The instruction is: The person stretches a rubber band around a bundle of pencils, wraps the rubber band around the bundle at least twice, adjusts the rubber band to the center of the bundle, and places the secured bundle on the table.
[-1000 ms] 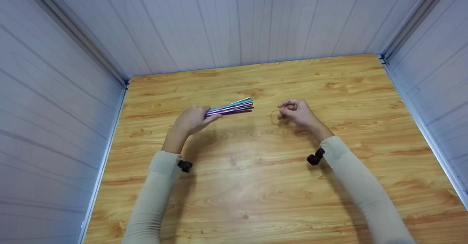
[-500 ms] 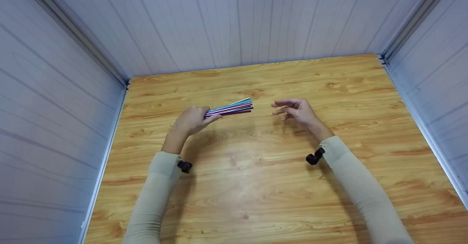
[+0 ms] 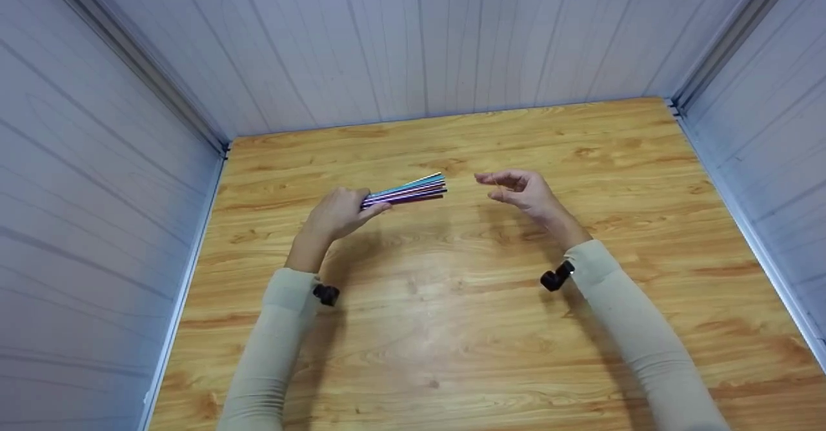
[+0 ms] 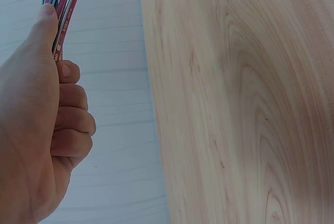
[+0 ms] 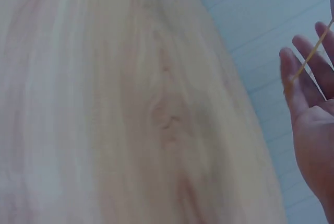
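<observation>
My left hand [image 3: 337,213] grips a bundle of thin coloured pencils [image 3: 413,189] by one end. Their free ends fan out slightly toward the right, over the table. In the left wrist view, the fingers curl round the pencils [image 4: 63,18], which show teal, pink and dark red sides with small print. Across a gap to the right, my right hand [image 3: 530,193] has its thumb and fingers spread apart. A thin yellow rubber band [image 5: 312,54] is looped over these fingers and stretched between them, seen best in the right wrist view.
Both hands are above a wood-grain table [image 3: 426,328]. Pale panelled walls [image 3: 413,37] stand along its back, left and right edges. A small black wrist camera [image 3: 328,293] sits on the left sleeve, and another black camera [image 3: 556,277] on the right.
The right hand's fingers have spread from a pinch on the rubber band, which hung as a loop and is now stretched across them. The left hand and pencils have stayed nearly still.
</observation>
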Motion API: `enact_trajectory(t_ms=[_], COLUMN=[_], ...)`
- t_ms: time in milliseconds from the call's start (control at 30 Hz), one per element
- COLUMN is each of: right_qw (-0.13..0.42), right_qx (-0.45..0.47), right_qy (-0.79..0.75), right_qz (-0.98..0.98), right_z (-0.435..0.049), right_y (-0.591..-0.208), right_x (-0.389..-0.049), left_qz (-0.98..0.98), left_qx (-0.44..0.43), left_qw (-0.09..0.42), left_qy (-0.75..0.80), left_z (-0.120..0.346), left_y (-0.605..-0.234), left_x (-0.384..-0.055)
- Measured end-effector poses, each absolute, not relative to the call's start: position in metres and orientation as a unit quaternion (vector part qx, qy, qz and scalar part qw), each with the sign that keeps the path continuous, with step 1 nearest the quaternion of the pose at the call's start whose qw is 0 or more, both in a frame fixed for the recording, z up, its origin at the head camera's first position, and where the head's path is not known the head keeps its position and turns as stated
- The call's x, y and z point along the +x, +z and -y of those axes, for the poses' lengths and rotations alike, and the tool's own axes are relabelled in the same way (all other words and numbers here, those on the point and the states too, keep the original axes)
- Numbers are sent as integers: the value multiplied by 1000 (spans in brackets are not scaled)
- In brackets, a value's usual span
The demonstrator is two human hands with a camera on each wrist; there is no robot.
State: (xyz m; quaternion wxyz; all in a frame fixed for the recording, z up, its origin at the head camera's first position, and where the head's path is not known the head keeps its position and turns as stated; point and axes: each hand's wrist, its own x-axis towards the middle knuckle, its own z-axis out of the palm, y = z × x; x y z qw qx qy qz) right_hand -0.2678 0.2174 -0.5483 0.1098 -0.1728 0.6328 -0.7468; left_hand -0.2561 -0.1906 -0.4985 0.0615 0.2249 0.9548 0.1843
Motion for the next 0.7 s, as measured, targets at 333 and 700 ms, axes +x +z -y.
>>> enact_trajectory(t_ms=[333,700], right_qw=[86,62], right_qx=[-200,-228], right_qy=[-732,-723], right_qz=[-646,-650], right_z=[-204,-175], right_y=[-540,-533], right_x=[-262,-261], left_qz=[-955,-948], left_qx=[226,249], left_qw=[66,66], left_qy=[180,185], left_z=[186,163], left_y=[-492,-483], left_x=[-258,-262])
